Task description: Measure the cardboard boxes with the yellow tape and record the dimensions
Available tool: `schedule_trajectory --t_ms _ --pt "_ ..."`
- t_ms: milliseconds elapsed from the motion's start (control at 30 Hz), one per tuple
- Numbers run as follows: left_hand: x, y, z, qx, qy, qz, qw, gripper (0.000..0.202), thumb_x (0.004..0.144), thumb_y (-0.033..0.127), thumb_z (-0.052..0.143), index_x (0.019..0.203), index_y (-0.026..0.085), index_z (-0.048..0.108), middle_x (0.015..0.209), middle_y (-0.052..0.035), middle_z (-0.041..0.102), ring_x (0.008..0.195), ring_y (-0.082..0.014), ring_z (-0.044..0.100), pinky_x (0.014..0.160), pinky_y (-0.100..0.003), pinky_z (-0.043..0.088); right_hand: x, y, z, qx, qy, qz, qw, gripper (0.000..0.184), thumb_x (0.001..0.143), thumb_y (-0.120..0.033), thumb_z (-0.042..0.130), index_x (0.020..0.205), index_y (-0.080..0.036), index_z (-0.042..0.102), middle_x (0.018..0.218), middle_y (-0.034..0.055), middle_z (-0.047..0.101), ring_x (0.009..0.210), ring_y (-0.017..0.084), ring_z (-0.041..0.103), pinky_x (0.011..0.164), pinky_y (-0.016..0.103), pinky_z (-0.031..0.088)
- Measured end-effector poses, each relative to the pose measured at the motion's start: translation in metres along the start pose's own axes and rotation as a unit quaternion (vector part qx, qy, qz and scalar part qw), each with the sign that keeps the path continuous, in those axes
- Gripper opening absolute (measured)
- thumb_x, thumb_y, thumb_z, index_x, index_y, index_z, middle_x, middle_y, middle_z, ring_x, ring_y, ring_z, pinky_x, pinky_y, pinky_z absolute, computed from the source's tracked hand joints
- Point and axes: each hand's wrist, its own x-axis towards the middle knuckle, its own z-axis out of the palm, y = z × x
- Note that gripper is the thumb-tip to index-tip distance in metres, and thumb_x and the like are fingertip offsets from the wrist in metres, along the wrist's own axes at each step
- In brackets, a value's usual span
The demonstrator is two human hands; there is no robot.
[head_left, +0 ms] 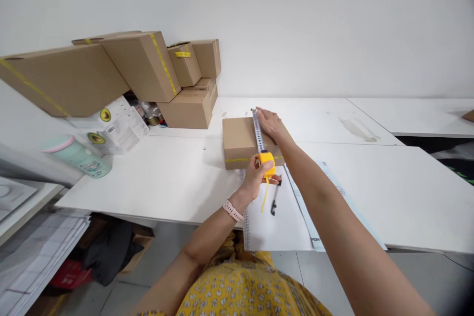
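My left hand (254, 177) is closed around a yellow tape measure (266, 164) at the near side of a small brown cardboard box (237, 133). Its metal blade (258, 136) is pulled out across the box top, away from me, and a yellow wrist strap hangs below the case. At the far end of the blade, my right hand (270, 122) holds it by its tip with bent fingers, partly hidden from view. Below the box lies an open spiral notebook (266, 232) with a black-and-clear pen (275, 200) on its white page.
Brown cartons with yellow tape (142, 66) are stacked at the back left. A white box with avocado pictures (128, 128) and a mint tumbler (79, 155) stand near the left edge. Pale blue papers (333, 197) lie under my right forearm. A white wall rises behind the table.
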Motion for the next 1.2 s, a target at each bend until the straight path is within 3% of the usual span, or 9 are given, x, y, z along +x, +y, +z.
schedule_trajectory --t_ms 133,200,300,400,633,800,933,1100,1200 --pt "-0.024 0.000 -0.038 0.079 0.035 0.135 0.987 0.075 0.066 0.043 0.090 0.125 0.028 0.047 0.114 -0.0049 0.065 0.081 -0.0203 0.073 0.070 -0.032 0.057 -0.033 0.024 -0.024 0.147 0.217 0.094 0.961 0.064 0.102 -0.059 0.024 0.145 -0.025 0.056 0.148 0.0141 0.060 0.138 0.030 0.050 0.116 0.052 0.036" --pt "-0.031 0.001 -0.066 0.122 0.089 0.205 0.967 0.076 0.066 0.039 0.091 0.128 0.029 0.048 0.130 -0.0086 0.062 0.103 -0.0231 0.069 0.082 -0.031 0.056 -0.062 0.044 -0.031 0.201 0.261 0.146 0.933 0.061 0.099 -0.061 0.032 0.132 -0.021 0.065 0.129 0.0146 0.071 0.124 0.027 0.062 0.109 0.045 0.044" --pt "-0.025 0.002 -0.099 0.149 0.152 0.235 0.948 0.071 0.068 0.042 0.087 0.127 0.028 0.050 0.133 -0.0088 0.060 0.112 -0.0233 0.062 0.087 -0.030 0.053 -0.106 0.069 -0.032 0.250 0.239 0.242 0.906 0.061 0.096 -0.065 0.038 0.120 -0.019 0.070 0.114 0.0137 0.076 0.110 0.026 0.068 0.102 0.042 0.049" --pt "-0.009 0.009 -0.112 0.144 0.162 0.202 0.955 0.065 0.068 0.045 0.084 0.121 0.026 0.051 0.118 -0.0060 0.063 0.101 -0.0206 0.061 0.084 -0.030 0.053 -0.129 0.072 -0.029 0.324 0.138 0.251 0.902 0.064 0.095 -0.069 0.039 0.125 -0.021 0.070 0.120 0.0128 0.075 0.108 0.025 0.069 0.095 0.039 0.054" --pt "0.016 0.075 -0.099 0.165 0.093 0.233 0.954 0.064 0.068 0.047 0.082 0.120 0.027 0.051 0.126 -0.0075 0.066 0.109 -0.0246 0.065 0.085 -0.033 0.054 -0.107 0.037 -0.061 0.176 0.147 0.153 0.961 0.075 0.092 -0.071 0.051 0.153 -0.027 0.050 0.138 0.0139 0.063 0.118 0.031 0.062 0.102 0.048 0.050" --pt "0.012 0.104 -0.085 0.181 0.099 0.253 0.945 0.063 0.068 0.050 0.082 0.115 0.026 0.049 0.124 -0.0099 0.067 0.115 -0.0286 0.065 0.088 -0.036 0.054 -0.084 0.018 -0.063 -0.001 0.190 0.127 0.974 0.054 0.096 -0.064 0.046 0.133 -0.028 0.062 0.132 0.0159 0.059 0.123 0.036 0.053 0.100 0.054 0.047" --pt "-0.017 0.073 -0.057 0.163 0.047 0.258 0.951 0.066 0.067 0.046 0.086 0.119 0.028 0.049 0.126 -0.0090 0.068 0.115 -0.0279 0.066 0.082 -0.033 0.055 -0.060 0.015 -0.054 -0.054 0.196 0.077 0.976 0.046 0.102 -0.056 0.036 0.113 -0.021 0.064 0.126 0.0187 0.062 0.120 0.037 0.050 0.102 0.052 0.042" --pt "-0.037 0.009 -0.026 0.118 -0.061 0.112 0.985 0.060 0.066 0.043 0.089 0.112 0.025 0.054 0.118 -0.0110 0.073 0.112 -0.0283 0.069 0.078 -0.032 0.055 -0.044 0.009 -0.056 -0.088 0.157 0.059 0.982 0.043 0.104 -0.046 0.030 0.104 -0.021 0.065 0.114 0.0180 0.070 0.111 0.037 0.052 0.103 0.054 0.035" --pt "-0.033 -0.004 -0.022 0.095 -0.088 0.068 0.989 0.063 0.064 0.043 0.090 0.113 0.023 0.055 0.114 -0.0119 0.074 0.118 -0.0307 0.068 0.081 -0.034 0.055 -0.045 0.001 -0.059 -0.109 0.136 0.033 0.984 0.045 0.104 -0.036 0.025 0.106 -0.020 0.067 0.116 0.0176 0.071 0.113 0.037 0.053 0.107 0.055 0.028"
